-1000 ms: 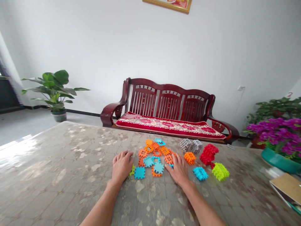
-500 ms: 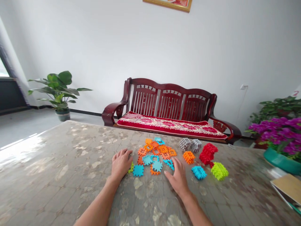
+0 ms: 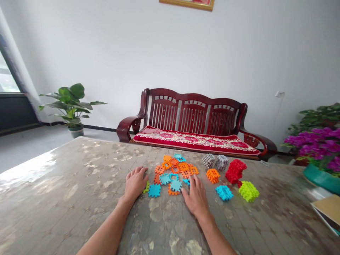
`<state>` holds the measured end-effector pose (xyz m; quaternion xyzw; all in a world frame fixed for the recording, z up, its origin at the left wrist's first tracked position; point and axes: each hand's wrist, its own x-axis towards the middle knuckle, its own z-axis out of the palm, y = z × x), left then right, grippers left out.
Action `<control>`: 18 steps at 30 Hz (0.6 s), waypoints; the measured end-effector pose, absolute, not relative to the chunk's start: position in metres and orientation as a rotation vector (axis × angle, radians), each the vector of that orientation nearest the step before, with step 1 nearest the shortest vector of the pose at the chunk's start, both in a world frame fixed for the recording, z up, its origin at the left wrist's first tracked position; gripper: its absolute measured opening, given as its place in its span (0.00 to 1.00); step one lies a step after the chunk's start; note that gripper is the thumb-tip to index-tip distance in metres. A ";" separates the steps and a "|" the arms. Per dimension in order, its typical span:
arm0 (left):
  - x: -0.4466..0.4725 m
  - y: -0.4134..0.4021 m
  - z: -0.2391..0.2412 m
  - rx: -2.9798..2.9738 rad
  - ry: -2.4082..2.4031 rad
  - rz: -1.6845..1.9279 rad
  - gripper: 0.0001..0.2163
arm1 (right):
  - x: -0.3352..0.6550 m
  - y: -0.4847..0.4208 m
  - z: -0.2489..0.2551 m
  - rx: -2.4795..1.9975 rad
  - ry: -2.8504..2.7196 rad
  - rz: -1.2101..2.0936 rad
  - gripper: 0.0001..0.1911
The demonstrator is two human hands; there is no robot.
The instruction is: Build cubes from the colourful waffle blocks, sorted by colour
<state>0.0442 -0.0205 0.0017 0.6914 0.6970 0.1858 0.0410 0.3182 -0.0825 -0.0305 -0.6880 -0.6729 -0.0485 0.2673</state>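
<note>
My left hand point(image 3: 135, 184) lies flat on the table point(image 3: 66, 184), fingers spread, its right edge against a yellow-green tile point(image 3: 146, 187). My right hand point(image 3: 195, 196) also lies flat and open, fingertips touching a blue tile point(image 3: 187, 181) at the right of a heap of loose orange and blue interlocking tiles point(image 3: 174, 171). A blue tile point(image 3: 154, 190) lies between my hands. To the right stand built cubes: orange cube point(image 3: 213, 175), blue cube point(image 3: 224, 192), yellow-green cube point(image 3: 248, 191), red block point(image 3: 235, 171), and two grey cubes point(image 3: 214, 161).
A dark red wooden bench point(image 3: 193, 127) with a red cushion stands behind the table. A potted green plant point(image 3: 71, 106) is at the left wall. Purple flowers in a green pot point(image 3: 320, 156) and a brown box point(image 3: 329, 210) sit at the table's right edge.
My right hand has drawn back toward me and slightly left, off the orange tiles, so its fingertips now rest at a blue tile. My left hand has stayed flat in place. The view shifted slightly.
</note>
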 end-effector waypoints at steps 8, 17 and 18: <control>0.042 -0.016 -0.005 2.145 2.135 0.603 0.19 | 0.312 -0.082 -0.028 -1.885 -1.754 -0.168 0.29; 0.039 -0.016 -0.005 2.128 2.106 0.624 0.20 | 0.311 -0.080 -0.027 -2.014 -1.663 -0.175 0.28; 0.039 -0.016 -0.005 2.121 2.099 0.633 0.21 | 0.311 -0.080 -0.027 -2.024 -1.649 -0.178 0.28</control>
